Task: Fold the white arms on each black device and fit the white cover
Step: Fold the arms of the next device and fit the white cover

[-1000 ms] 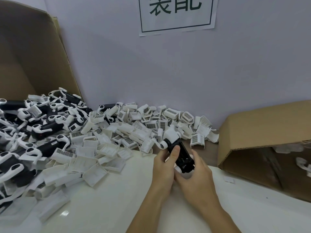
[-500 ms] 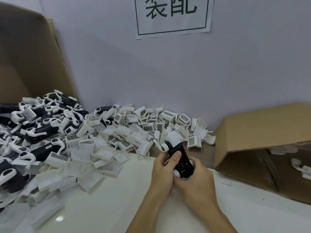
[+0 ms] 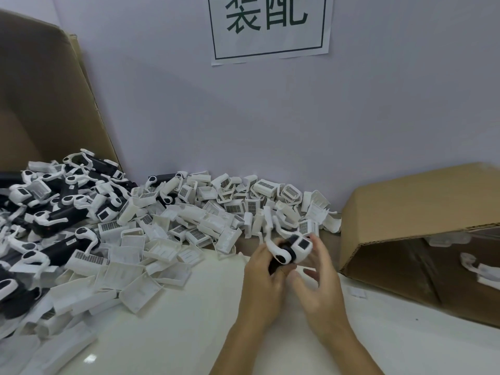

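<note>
A black device (image 3: 286, 253) with white arms sits between my hands above the white table, its white head end turned toward me. My left hand (image 3: 263, 277) grips its black body from the left. My right hand (image 3: 318, 280) is at its right side, fingers spread and blurred, fingertips near the white head; whether they touch it I cannot tell. One white arm curves up and left from the device. A heap of white covers (image 3: 162, 239) lies on the table to the left. More black devices (image 3: 54, 217) with white arms are piled at the far left.
A tall cardboard box (image 3: 40, 104) stands at the back left behind the device pile. Another cardboard box (image 3: 419, 212) lies on its side at the right, with white parts inside. A printed sign (image 3: 270, 25) hangs on the wall. The white table (image 3: 189, 334) spreads in front.
The device has turned in my hands, its white head now facing me. My right hand has let go of the lower end and moved up beside the head with fingers spread.
</note>
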A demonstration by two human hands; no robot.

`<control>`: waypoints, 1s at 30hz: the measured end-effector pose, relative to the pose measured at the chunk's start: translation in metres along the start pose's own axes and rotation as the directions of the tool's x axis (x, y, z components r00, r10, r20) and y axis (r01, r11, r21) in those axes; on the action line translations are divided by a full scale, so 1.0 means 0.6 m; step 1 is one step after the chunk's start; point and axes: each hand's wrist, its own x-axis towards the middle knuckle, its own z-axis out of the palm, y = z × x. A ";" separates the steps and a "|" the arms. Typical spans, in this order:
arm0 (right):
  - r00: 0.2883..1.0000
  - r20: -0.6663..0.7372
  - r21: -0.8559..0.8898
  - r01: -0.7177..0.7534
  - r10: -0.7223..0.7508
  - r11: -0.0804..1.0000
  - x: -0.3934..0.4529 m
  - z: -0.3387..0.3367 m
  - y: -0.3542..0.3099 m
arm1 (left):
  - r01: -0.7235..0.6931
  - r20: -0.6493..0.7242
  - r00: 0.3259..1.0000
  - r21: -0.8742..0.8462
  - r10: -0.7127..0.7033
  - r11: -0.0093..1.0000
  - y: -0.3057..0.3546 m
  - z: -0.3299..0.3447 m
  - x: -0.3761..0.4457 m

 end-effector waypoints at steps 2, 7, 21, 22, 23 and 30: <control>1.000 -0.021 0.055 -0.021 0.022 0.998 0.002 -0.001 0.002 | -0.047 0.097 0.995 0.110 0.037 0.993 -0.003 0.003 -0.005; 0.986 -0.162 0.043 -0.041 0.048 0.998 0.016 -0.003 0.006 | -0.125 0.163 0.983 0.215 0.090 0.969 0.001 0.002 -0.009; 0.985 -0.122 0.071 -0.118 0.126 0.990 0.019 -0.005 0.005 | -0.140 0.140 0.985 0.269 0.105 0.953 -0.004 0.003 -0.011; 0.988 -0.061 0.096 -0.137 0.143 0.986 0.017 -0.006 0.005 | -0.095 0.124 0.990 0.223 0.069 0.970 -0.002 0.002 -0.010; 0.990 -0.009 0.099 -0.141 0.142 0.985 0.015 -0.006 0.006 | -0.034 0.104 0.994 0.147 0.019 0.989 0.001 0.000 -0.009; 0.981 -0.078 0.079 -0.172 0.178 0.982 0.017 -0.006 0.008 | 0.347 -0.379 0.787 -0.381 -0.487 0.857 0.020 -0.014 0.022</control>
